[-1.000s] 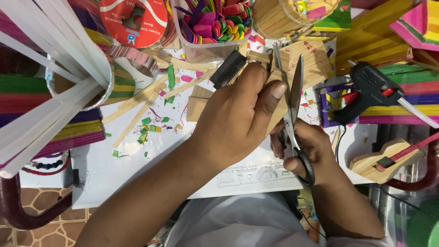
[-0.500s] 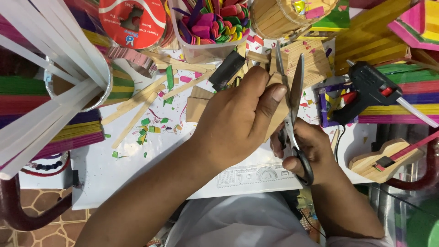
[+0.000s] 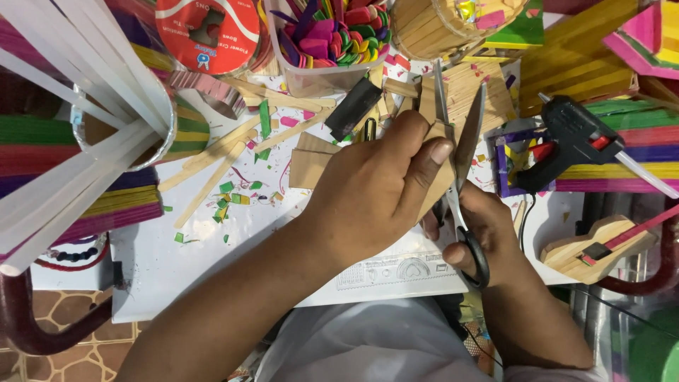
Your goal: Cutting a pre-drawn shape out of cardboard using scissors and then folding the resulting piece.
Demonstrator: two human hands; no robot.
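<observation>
Cardboard piece (image 3: pixel 440 173) scissored (image 3: pixel 460 163), tub (image 3: pixel 322 74) of coloured discs (image 3: pixel 339 32)

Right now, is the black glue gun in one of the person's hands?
No, the glue gun lies on the table to the right; the right hand holds scissors, the left hand a cardboard piece.

Landmark: white work sheet (image 3: pixel 212 262), speckled with green, pink and orange paper scraps (image 3: pixel 233 194).

- Scissors (image 3: pixel 463 177): silver-grey blades, black handle loops; over the sheet's right part.
- Cardboard piece (image 3: pixel 438 141): plain tan-brown, beside the blades.
- Craft sticks (image 3: pixel 212 170) on the sheet: pale natural wood.
- Glue gun (image 3: pixel 569 141), right of the sheet: black, red trigger.
- Tub of foam shapes (image 3: pixel 332 35), above the sheet: clear, filled with pink, purple, green, yellow.
- Round lid (image 3: pixel 209 32), above the sheet: red with white band.
- Cup of strips (image 3: pixel 85 92), left of the sheet: white strips.
- Stick stacks (image 3: pixel 42 148), left: green, red, purple, yellow, magenta bands.
- Wooden toy guitar (image 3: pixel 601 247), right: light wood, pink neck.
</observation>
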